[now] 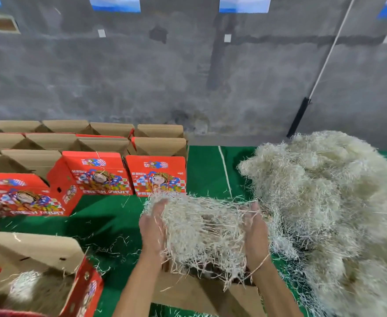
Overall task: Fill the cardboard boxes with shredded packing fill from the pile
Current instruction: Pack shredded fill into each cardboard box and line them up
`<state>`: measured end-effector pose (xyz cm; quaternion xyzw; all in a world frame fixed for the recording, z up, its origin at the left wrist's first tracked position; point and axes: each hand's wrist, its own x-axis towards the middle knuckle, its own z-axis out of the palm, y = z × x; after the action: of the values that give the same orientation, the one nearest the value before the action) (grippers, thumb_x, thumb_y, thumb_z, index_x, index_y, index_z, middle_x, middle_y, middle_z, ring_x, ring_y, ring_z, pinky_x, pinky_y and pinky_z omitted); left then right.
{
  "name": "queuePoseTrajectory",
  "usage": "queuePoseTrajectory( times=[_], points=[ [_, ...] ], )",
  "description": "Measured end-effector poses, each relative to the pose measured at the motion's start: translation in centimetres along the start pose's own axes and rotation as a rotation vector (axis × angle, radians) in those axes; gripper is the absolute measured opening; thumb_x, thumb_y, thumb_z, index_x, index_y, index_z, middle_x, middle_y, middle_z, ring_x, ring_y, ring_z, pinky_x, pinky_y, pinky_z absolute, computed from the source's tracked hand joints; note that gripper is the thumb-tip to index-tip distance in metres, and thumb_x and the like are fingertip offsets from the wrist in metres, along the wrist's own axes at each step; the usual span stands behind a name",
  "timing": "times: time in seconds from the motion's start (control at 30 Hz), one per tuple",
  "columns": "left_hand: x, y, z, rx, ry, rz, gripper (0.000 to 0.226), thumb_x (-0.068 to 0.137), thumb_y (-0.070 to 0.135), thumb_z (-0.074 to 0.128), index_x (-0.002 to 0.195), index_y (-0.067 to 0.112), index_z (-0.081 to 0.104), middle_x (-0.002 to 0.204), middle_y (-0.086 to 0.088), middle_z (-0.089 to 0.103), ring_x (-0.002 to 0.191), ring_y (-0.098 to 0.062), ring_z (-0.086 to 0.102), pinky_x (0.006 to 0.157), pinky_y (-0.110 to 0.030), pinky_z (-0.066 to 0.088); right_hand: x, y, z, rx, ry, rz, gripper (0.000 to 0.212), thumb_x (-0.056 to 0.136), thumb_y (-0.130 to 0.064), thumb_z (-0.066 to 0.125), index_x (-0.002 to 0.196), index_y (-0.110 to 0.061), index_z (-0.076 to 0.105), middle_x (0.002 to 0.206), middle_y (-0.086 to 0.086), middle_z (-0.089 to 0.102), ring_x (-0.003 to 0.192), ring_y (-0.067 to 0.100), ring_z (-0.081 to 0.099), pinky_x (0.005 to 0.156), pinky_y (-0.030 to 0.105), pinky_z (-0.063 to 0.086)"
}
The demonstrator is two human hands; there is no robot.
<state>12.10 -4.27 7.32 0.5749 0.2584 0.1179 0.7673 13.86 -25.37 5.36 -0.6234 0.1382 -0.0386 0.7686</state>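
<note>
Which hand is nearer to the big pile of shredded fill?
The right hand: it holds the right end of the bundle of fill, up against the pile's near edge. The left hand supports the bundle's far end, away from the pile.

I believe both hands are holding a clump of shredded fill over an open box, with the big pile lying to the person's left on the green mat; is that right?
Not quite: the head view shows the pile on the person's right, not the left. The rest stands: the left hand and right hand hold a clump of shredded fill over an open box, on the green mat.
</note>
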Motion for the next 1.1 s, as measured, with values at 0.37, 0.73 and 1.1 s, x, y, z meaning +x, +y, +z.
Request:
queuePoseTrajectory(
  times=[0.37,0.73,1.1],
  points=[
    [-2.7,-2.0,3.7,0.394,-0.139,-0.069,0.022,0.101,0.035,0.053,0.083,0.023,0.048,0.076,0.002,0.053,0.062,-0.011,0.050,0.052,-0.023,0.048,-3.0,0.1,4.6,-0.136,-0.321,0.014,0.057,0.092,-0.071,0.038,0.140,-0.042,0.050,0.138,-0.025,0.053,0.127,-0.003,0.052,0.113,0.037,0.026],
    [-2.1,-2.6,-0.3,0.145,0.142,-0.058,0.040,0.099,0.051,0.053,0.099,0.011,0.054,0.069,0.002,0.056,0.058,-0.013,0.056,0.056,-0.031,0.049,-0.2,-0.3,1.8,-0.186,0.020,-0.355,0.053,0.099,-0.054,0.047,0.072,-0.010,0.051,0.050,-0.011,0.039,0.042,0.007,0.029,0.036,0.019,0.026],
    [-2.9,-3.2,-0.1,0.368,-0.163,0.011,0.063,0.066,0.084,0.067,0.068,0.025,0.046,0.044,0.014,0.045,0.041,-0.001,0.041,0.056,-0.014,0.049,0.3,1.2,0.0,-0.310,0.037,-0.309,0.050,0.088,-0.058,0.060,0.070,-0.012,0.056,0.049,-0.005,0.046,0.040,0.009,0.032,0.036,0.020,0.029]
  ],
)
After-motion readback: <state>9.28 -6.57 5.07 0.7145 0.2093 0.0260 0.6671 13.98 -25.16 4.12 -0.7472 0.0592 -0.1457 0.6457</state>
